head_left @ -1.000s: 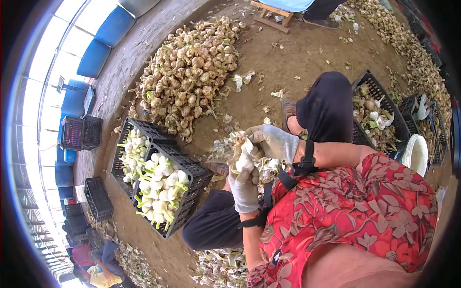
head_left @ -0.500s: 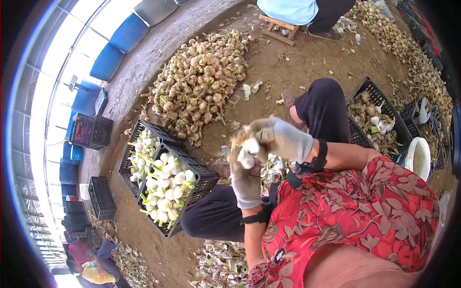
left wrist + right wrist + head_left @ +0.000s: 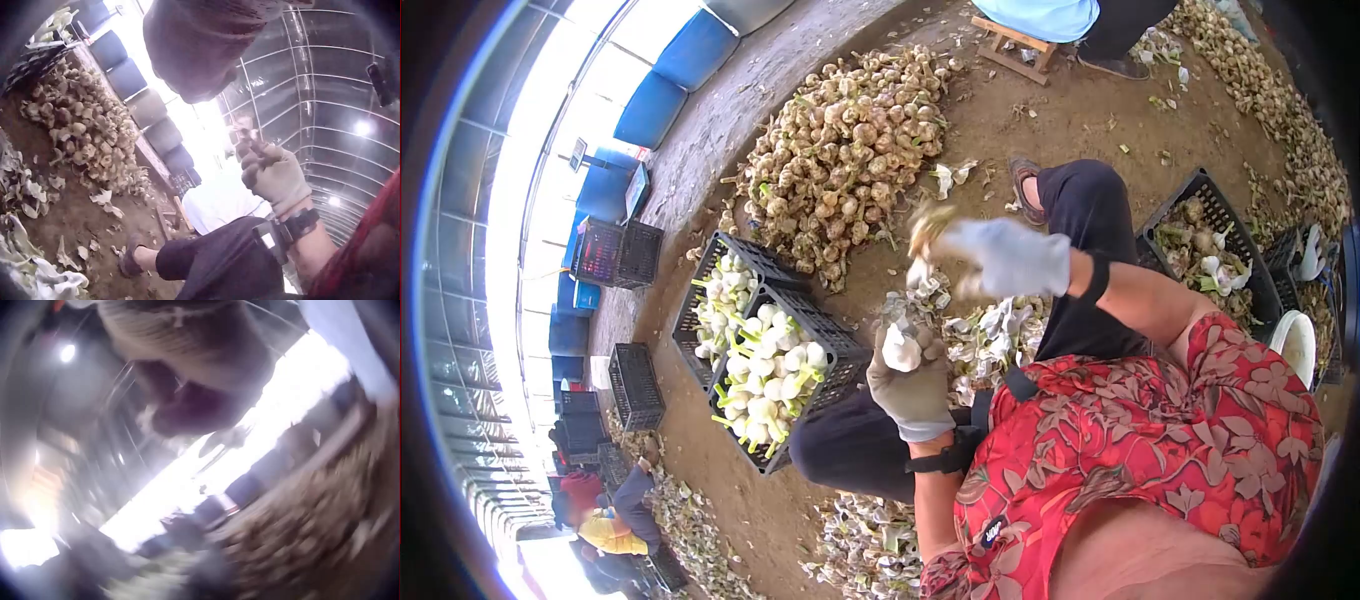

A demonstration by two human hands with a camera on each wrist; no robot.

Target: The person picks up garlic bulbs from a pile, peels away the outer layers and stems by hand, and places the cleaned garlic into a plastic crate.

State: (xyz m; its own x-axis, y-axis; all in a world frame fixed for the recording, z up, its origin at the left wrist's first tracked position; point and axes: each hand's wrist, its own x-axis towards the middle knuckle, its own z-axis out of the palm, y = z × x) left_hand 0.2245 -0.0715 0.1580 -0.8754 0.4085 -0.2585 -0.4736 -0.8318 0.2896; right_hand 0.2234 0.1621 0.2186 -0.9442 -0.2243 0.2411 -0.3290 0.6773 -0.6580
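My gloved left hand (image 3: 908,372) holds a white peeled garlic bulb (image 3: 900,349) above my lap. My gloved right hand (image 3: 990,252) is raised and blurred with motion, pinching a tuft of brownish garlic skin and roots (image 3: 927,222); it shows again in the left wrist view as the right hand (image 3: 270,170). Two black crates (image 3: 828,352) of white peeled garlic (image 3: 770,375) stand just left of my knee. A big pile of unpeeled garlic (image 3: 840,150) lies on the dirt floor beyond them. The right wrist view is blurred.
Peelings (image 3: 990,335) cover the ground between my legs. A black crate of trimmings (image 3: 1200,245) and a white bucket (image 3: 1295,345) stand at my right. Empty crates (image 3: 615,250) and blue panels (image 3: 670,80) line the far left. Another person sits on a wooden stool (image 3: 1020,40).
My right hand has pulled up and away to the right, tearing skin and roots off the bulb. My left hand stays low with the now whiter bulb.
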